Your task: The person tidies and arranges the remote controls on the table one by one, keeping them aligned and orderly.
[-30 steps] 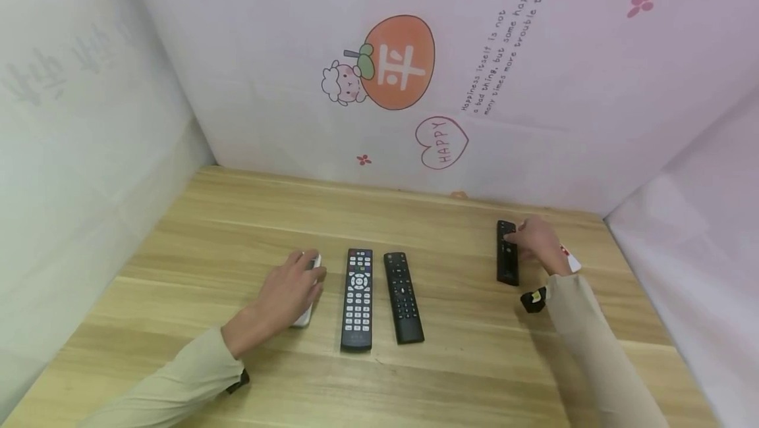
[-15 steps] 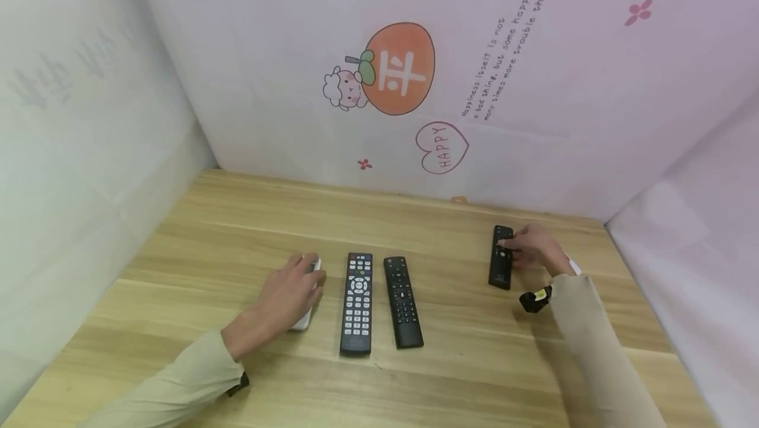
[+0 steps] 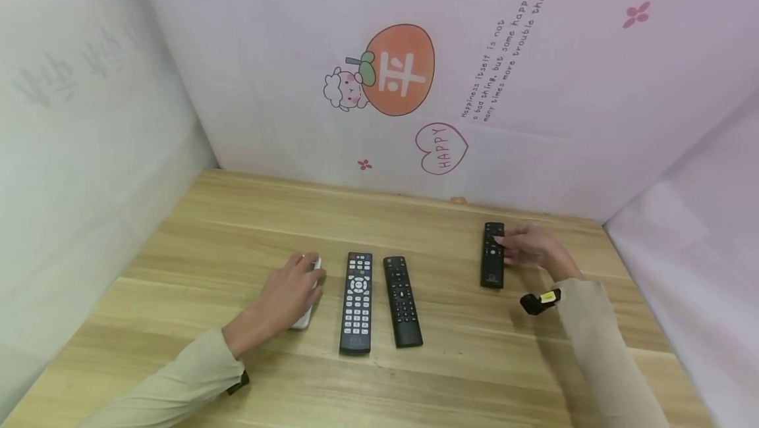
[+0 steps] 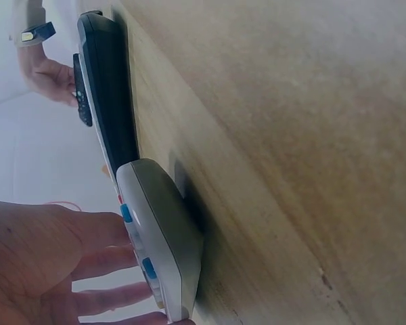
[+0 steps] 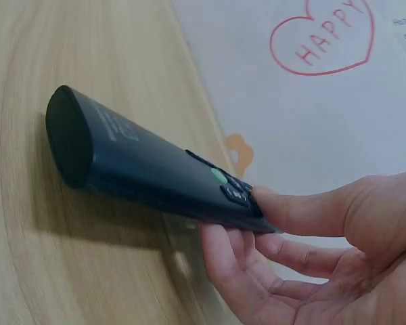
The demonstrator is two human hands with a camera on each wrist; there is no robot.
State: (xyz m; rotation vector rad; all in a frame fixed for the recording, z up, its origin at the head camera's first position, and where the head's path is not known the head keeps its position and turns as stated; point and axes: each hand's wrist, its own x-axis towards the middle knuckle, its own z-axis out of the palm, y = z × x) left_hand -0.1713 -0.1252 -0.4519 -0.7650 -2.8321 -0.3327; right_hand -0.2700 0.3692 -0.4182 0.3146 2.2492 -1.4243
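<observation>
My right hand (image 3: 530, 247) pinches a black remote control (image 3: 491, 263) at the right, thumb on its button face and fingers underneath. The right wrist view shows that remote (image 5: 139, 159) tilted over the wood, its thick end towards the camera and a shadow below. At the left, my left hand (image 3: 290, 291) rests over a white remote control (image 3: 304, 319), covering most of it. In the left wrist view its outstretched fingers (image 4: 115, 298) touch the face of the white remote (image 4: 169, 230), which has blue buttons.
Between the hands lie a black remote with white buttons (image 3: 356, 309) and a slimmer black remote (image 3: 404, 306), side by side on the wooden table (image 3: 284, 217). A printed white cloth wall (image 3: 267, 105) rises behind the table, with pale cloth on both sides.
My right hand has carried its black remote a little to the left. A white and red item seen beside that wrist earlier is now hidden. The left hand has stayed in place.
</observation>
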